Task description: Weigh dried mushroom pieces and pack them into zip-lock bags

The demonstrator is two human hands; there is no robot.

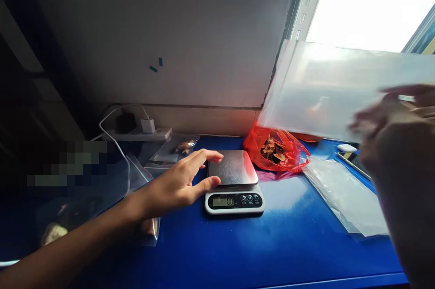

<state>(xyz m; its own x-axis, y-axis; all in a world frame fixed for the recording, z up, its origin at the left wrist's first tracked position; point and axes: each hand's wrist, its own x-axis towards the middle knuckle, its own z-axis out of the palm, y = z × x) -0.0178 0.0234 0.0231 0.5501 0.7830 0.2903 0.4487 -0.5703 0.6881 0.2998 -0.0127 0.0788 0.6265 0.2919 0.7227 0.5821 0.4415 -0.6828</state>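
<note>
My left hand (185, 180) reaches over the left edge of a digital kitchen scale (234, 166), thumb and fingers apart, holding nothing. The scale's steel plate is bare, and its display seems to read 0.0. On the right, my right hand (397, 117) is blurred and raised, gripping a translucent plastic bag (326, 85) that spreads out to the left in the air. Behind the scale, to its right, sits an open red plastic bag (253, 151) with dried brown slices (273, 149) inside.
More clear plastic bags (346, 198) lie flat at the right, beside a phone (355, 163). Small filled zip bags (185, 146) rest on the blue table (231, 252) at the left. A white charger (147, 125) with its cable stands in a power strip (163, 134) along the wall.
</note>
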